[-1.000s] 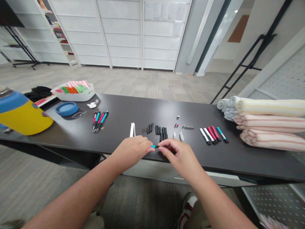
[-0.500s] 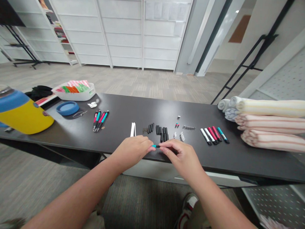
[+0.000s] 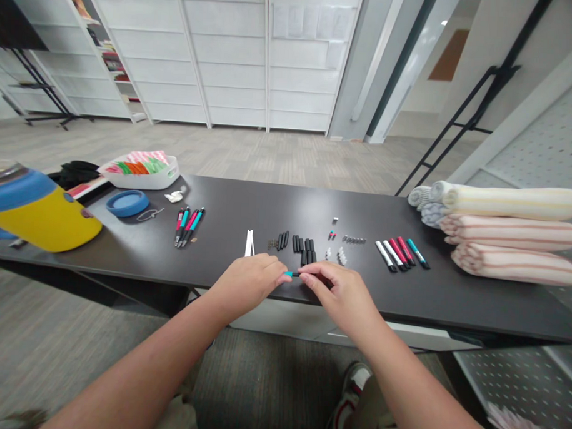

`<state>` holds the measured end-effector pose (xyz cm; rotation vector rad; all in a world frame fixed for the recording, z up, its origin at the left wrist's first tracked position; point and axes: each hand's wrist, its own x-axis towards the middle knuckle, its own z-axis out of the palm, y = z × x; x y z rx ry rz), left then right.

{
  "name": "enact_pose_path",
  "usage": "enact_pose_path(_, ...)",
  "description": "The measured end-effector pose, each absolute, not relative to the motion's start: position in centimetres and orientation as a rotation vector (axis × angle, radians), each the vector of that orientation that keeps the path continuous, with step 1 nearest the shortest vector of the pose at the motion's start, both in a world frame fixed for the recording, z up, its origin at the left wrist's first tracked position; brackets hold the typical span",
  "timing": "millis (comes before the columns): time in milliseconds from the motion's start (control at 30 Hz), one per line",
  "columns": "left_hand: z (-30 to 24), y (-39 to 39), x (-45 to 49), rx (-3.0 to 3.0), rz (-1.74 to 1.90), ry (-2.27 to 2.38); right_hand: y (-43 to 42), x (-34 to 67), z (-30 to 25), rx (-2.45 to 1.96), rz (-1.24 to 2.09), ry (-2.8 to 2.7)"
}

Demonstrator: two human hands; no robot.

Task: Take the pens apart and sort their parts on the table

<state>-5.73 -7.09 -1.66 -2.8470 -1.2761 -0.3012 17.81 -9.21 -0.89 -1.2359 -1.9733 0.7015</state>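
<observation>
My left hand [image 3: 247,283] and my right hand [image 3: 340,296] meet over the front edge of a black table [image 3: 246,282]. Between them lies a slim teal and black pen barrel [image 3: 293,274], its teal end pinched by my left fingertips and its black end by my right. Just beyond my hands are rows of black pen parts [image 3: 305,250], a white clip-like piece [image 3: 250,243] and small white springs or fittings [image 3: 341,256]. Further right lies a group of assembled pens [image 3: 401,252].
Another pen group [image 3: 188,227] lies left of my hands. Further left are a blue round lid [image 3: 127,203], a white tub of coloured items [image 3: 140,172] and a large yellow and blue container [image 3: 37,216]. Folded striped towels [image 3: 510,235] are stacked at the right end.
My hands stay nearly still around the pen barrel. My right fingers have shifted slightly along it, and the view has shifted very little.
</observation>
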Motion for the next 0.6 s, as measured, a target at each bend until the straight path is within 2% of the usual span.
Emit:
enact_pose_path(433,-2.0,-6.8,-6.3,-2.836,-0.558,-1.291,-9.0,19.4,-2.0,-1.304,0.817,-1.726)
enact_pose_path(600,-1.7,-6.6,-6.3,-2.893,-0.498,-1.185,-8.9,19.5,-2.4,-1.301,0.825,-1.698)
